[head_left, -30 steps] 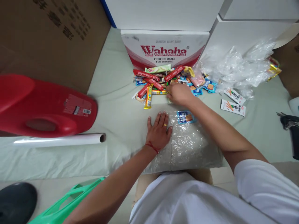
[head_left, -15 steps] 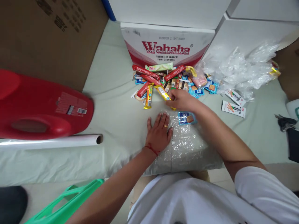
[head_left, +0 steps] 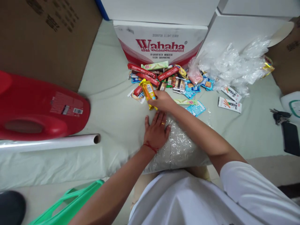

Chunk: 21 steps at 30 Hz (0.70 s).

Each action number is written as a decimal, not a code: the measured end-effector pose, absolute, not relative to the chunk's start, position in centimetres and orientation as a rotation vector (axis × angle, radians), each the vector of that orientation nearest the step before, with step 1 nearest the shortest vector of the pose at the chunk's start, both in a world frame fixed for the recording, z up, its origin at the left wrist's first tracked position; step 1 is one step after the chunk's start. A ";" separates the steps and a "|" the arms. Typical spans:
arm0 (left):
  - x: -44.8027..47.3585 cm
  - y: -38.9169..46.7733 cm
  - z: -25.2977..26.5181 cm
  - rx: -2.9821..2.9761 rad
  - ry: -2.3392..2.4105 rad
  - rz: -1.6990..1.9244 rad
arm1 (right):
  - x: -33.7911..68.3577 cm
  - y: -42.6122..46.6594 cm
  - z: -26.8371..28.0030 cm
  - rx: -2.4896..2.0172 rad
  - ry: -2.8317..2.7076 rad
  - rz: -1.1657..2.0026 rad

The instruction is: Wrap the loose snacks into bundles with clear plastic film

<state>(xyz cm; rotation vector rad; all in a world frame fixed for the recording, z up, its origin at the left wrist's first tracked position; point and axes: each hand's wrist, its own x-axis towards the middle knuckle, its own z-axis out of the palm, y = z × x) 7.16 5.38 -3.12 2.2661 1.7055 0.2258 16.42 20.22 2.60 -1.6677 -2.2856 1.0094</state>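
My left hand (head_left: 156,129) lies flat with fingers stretched at the left edge of a clear plastic bag (head_left: 182,150) spread along the table's front. A ring and a red cord are on it. My right hand (head_left: 161,100) reaches over the bag just beyond it. Its fingers close round yellow-wrapped snack bars (head_left: 148,91); they overlap, and I cannot tell how many are in the grip. Behind is a pile of wrapped snacks: red-wrapped bars (head_left: 143,70), a pale green bar (head_left: 154,65) and blue packets (head_left: 193,87). Close to my right forearm lie a light blue packet (head_left: 196,108) and another green bar (head_left: 187,102).
A Wahaha carton (head_left: 161,42) stands behind the pile. Crumpled clear plastic (head_left: 234,62) and two white packets (head_left: 229,104) are at right, with keys (head_left: 280,116) and a black phone (head_left: 290,137) beyond. Left are a red jug (head_left: 42,106) and a white roll (head_left: 51,143).
My right hand has moved left with a yellow bar, to where another yellow bar lay. A green bar and a light blue packet now show beside my forearm. My left hand stays put.
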 end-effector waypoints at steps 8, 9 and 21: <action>7.3 5.4 -3.2 2.239 1.725 0.275 | 32.3 12.2 7.4 -1.541 -2.293 1.148; 7.3 5.4 -3.3 2.239 1.730 0.280 | 33.6 11.1 7.6 -1.555 -2.338 1.208; 7.5 5.4 -3.5 2.273 1.755 0.245 | 32.3 8.0 5.6 -1.683 -2.892 1.003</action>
